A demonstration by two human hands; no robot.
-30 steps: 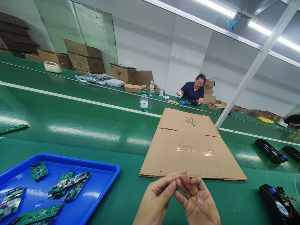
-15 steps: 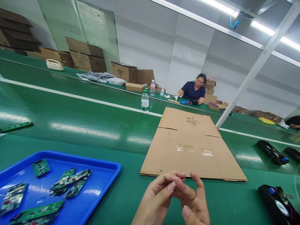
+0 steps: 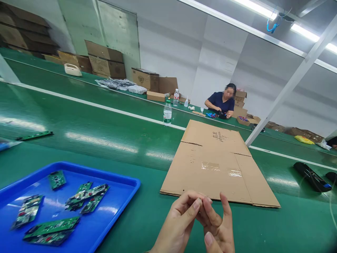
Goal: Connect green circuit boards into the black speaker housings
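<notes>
My left hand is closed in a pinch, its thumb and forefinger meeting at the fingertips of my right hand. Whether anything small sits in that pinch I cannot make out. My right hand has its fingers bent and spread, with one pointing up and the thumb apart below. Both hands are held over the green work surface, by the near edge of a flattened cardboard sheet. To their left lies a blue tray with several green circuit boards in it.
A water bottle stands beyond the cardboard. Black devices lie at the right, near a slanting white post. Another circuit board is at far left. Across the benches a person sits among cardboard boxes.
My view has swung left, so the nearest black device has dropped out at the lower right. My hands keep nearly the same pose. The seated person's hand has left the small white bottle.
</notes>
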